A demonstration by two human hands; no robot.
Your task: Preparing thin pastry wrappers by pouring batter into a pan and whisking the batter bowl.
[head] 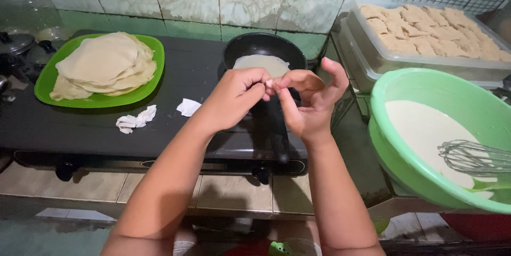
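left hand (234, 99) and right hand (311, 101) meet fingertip to fingertip above black pan (264, 48), pinching small pale scrap (270, 83) between them. thin pale crepe (262, 64) lies in pan on black stove (106, 123). stacked crepes on green plate (45, 83) at left; green batter bowl (426, 83) with whisk (471, 157) at right.

Both hands meet above the black frying pan (264, 48), where a pale thin crepe (262, 64) lies: left hand (234, 96) and right hand (311, 101) pinch together at the fingertips. A green plate (48, 83) of stacked crepes (104, 64) sits at the stove's (80, 128) left end; a green batter bowl (426, 85) with whisk (474, 157) stands right.
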